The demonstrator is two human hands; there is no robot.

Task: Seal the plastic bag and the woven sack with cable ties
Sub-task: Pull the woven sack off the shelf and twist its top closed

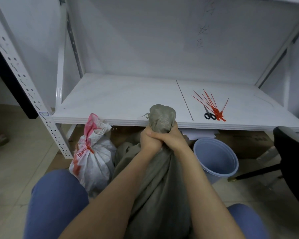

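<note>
A grey-green woven sack (160, 183) stands between my knees, its gathered neck (161, 119) bunched upward. My left hand (149, 139) and my right hand (173, 137) both grip the neck tightly, side by side, fingers curled around it. To the left, a white and red plastic bag (93, 159) sits on the floor with a red cable tie (89, 149) around its twisted neck. Several loose red cable ties (212, 105) lie on the white shelf (128, 100) at the right.
Black-handled scissors (209, 114) lie beside the loose ties. A pale blue bucket (216, 157) stands on the floor right of the sack. A perforated shelf post (24, 80) rises at left, and a black chair (292, 163) sits at far right. Cardboard lies under the shelf.
</note>
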